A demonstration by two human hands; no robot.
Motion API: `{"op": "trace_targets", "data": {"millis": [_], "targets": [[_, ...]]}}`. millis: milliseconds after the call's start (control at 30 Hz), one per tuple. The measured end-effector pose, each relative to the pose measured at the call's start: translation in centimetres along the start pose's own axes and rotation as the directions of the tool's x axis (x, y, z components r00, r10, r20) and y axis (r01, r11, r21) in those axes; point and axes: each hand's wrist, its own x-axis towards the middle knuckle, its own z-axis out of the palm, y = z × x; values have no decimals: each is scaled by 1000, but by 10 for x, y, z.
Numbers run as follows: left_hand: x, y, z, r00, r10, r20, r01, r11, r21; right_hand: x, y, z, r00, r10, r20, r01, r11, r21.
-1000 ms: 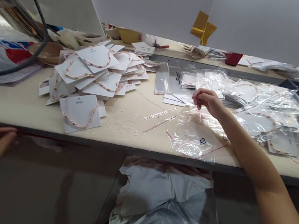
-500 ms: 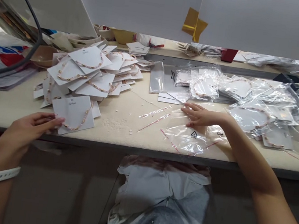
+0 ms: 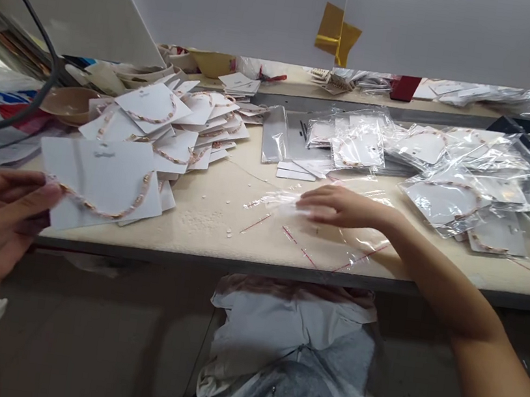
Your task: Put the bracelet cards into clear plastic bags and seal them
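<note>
My left hand pinches the left edge of a white card between thumb and fingers. A bracelet of pink and gold beads is mounted across that card, which is lifted close to the camera in front of a pile of similar carded bracelets. On the right, my right hand is low over clear plastic bags on the table, palm down. Its fingertips are smeared by motion, and beneath them a whitish, see-through blur shows. Whether they grip a bag is unclear.
Bagged bracelet cards are heaped at the right. Loose white cards lie near a grey tray. Pink-edged strips and small clear bits are on the tabletop. A cable hangs at the left.
My left hand has raised the bracelet card off the table, toward the camera and leftward. My right hand has shifted left across the bags, and the printed recycling marks no longer show.
</note>
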Motion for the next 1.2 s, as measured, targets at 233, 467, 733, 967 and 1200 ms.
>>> {"op": "trace_targets", "data": {"millis": [233,467,733,967,1200], "targets": [[-20,58,84,960,80,267,32,920,-391,1,-2,4,975,13,-224,44,967,250],[-13,113,184,655,468,593,-203,865,-459,-3,2,-16,850,335,-406,73,689,721],[5,111,253,680,541,495,-503,835,-222,-20,51,-44,422,521,-742,70,797,600],[3,79,249,577,383,721,-693,697,185,-14,65,-36,337,633,-697,42,730,682],[9,78,253,514,477,713,-589,801,-112,-15,74,-33,380,623,-684,-4,741,672]]}}
